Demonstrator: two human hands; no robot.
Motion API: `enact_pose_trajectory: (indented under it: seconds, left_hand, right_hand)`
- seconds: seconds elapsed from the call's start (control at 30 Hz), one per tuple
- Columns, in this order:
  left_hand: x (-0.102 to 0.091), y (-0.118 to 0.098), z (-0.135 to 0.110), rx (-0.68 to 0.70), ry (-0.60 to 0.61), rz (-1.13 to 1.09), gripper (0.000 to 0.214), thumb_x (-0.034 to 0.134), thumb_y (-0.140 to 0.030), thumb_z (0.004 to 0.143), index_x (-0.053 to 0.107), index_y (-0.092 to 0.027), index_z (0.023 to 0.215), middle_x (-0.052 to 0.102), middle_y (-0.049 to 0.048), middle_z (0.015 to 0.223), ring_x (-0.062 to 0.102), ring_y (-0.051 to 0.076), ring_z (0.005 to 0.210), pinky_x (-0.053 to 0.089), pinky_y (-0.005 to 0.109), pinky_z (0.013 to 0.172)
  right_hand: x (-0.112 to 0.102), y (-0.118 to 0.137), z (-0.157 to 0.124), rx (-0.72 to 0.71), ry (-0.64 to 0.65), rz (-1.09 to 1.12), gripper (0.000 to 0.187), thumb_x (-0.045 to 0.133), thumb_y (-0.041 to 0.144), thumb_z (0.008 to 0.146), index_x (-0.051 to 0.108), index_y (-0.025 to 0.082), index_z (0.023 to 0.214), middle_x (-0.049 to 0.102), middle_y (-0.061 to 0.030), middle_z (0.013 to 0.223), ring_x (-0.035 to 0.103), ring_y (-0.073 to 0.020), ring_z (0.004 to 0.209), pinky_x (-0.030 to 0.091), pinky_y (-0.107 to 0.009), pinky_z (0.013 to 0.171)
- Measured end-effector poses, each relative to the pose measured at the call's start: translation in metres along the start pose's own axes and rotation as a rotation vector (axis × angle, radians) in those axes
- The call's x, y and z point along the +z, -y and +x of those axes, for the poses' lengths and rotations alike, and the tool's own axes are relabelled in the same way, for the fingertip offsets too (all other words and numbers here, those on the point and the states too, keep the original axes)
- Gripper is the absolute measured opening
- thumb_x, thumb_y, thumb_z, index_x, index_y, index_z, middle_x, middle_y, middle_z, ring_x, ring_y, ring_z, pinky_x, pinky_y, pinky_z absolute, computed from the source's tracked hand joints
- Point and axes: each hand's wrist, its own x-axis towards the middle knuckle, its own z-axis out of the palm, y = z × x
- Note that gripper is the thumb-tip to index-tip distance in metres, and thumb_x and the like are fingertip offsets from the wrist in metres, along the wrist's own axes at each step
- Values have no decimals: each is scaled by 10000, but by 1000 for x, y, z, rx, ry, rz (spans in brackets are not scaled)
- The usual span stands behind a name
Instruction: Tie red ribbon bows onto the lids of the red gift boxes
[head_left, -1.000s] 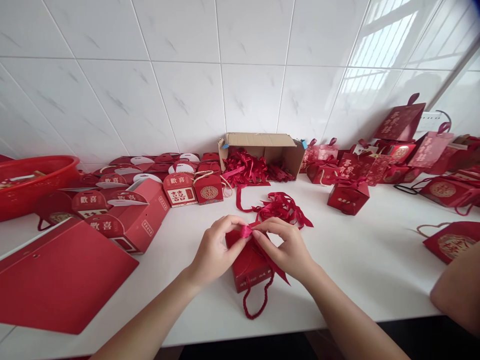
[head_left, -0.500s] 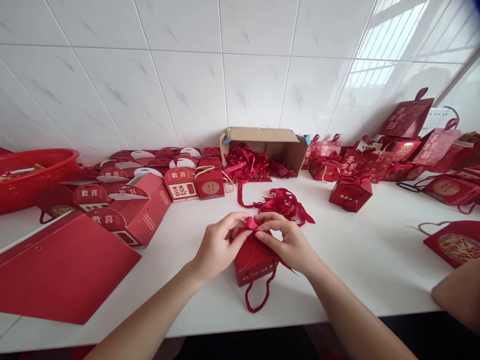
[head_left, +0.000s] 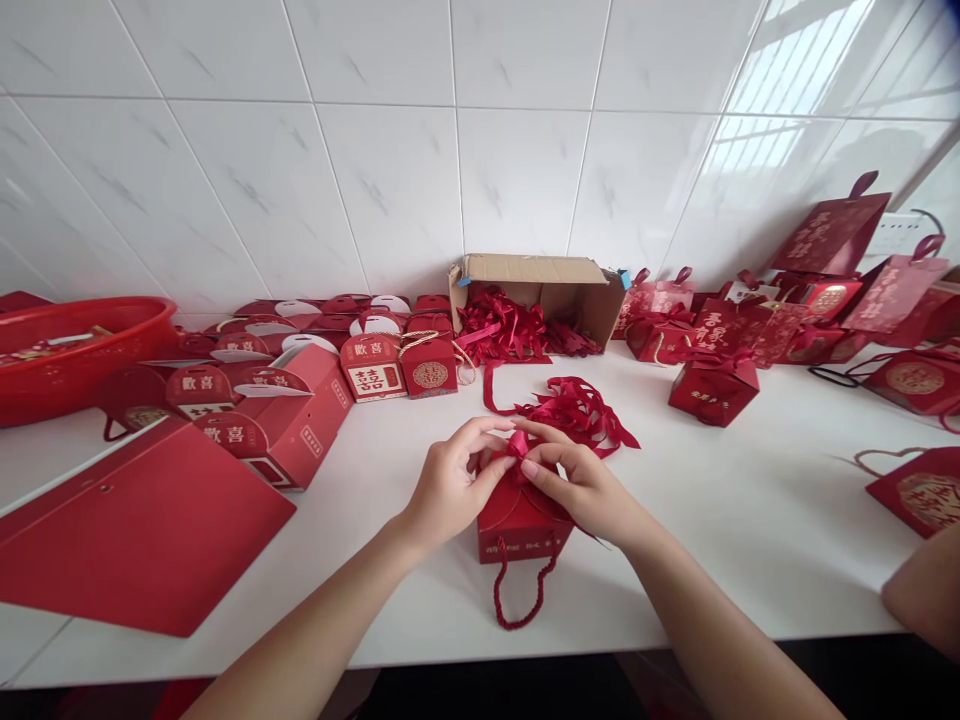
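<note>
A small red gift box [head_left: 517, 520] with a red cord handle [head_left: 517, 600] stands on the white table [head_left: 750, 540] in front of me. Both hands meet over its top. My left hand [head_left: 450, 485] pinches a red ribbon [head_left: 517, 445] at the box's top from the left. My right hand [head_left: 577, 480] pinches the same ribbon from the right. The ribbon's tail runs under my right hand and is mostly hidden.
A loose pile of red ribbons [head_left: 577, 410] lies just behind the box. An open cardboard box [head_left: 540, 295] of ribbons sits at the wall. Red gift boxes [head_left: 390, 365] crowd the left, a red basket [head_left: 67, 350] far left, red bags [head_left: 825, 300] right. Another person's arm [head_left: 926, 595] shows at the right edge.
Both hands have drawn closer together on the ribbon and the knot sits tighter on the box's top. The view has shifted slightly.
</note>
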Motion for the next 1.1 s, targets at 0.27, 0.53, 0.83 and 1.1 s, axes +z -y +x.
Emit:
enact_pose_trajectory:
  seconds: [0.27, 0.53, 0.83, 1.1]
  left_hand:
    - [-4, 2, 7, -69, -42, -31, 108, 603, -278, 838, 583, -184, 888, 661, 20, 825, 608, 130, 746, 462, 237, 677]
    - [-15, 2, 4, -19, 40, 63, 106, 652, -245, 799, 725, -199, 861, 674, 39, 855, 636, 157, 824, 486, 268, 796]
    - [-32, -11, 6, -7, 199, 112, 110, 622, -241, 808, 724, -204, 826, 704, 37, 886, 645, 170, 833, 501, 268, 785]
    - [-35, -21, 7, 32, 210, 209, 103, 601, -197, 787, 702, -212, 806, 704, 27, 887, 642, 176, 827, 505, 275, 789]
  right_hand:
    - [13, -3, 3, 80, -222, 161, 269, 583, 458, 863, 724, 232, 829, 433, -38, 1382, 435, -254, 1266, 410, -370, 990]
    - [17, 6, -1, 101, -235, 103, 287, 561, 465, 864, 722, 229, 840, 475, -53, 1327, 458, -247, 1243, 475, -331, 903]
    - [-17, 18, -7, -72, -49, -433, 340, 513, 215, 859, 548, 229, 1197, 609, -56, 1188, 583, -197, 1076, 474, -350, 911]
    - [-28, 29, 0, -28, 25, -452, 368, 547, 205, 836, 507, 223, 1201, 662, -10, 824, 635, -167, 804, 504, -306, 739]
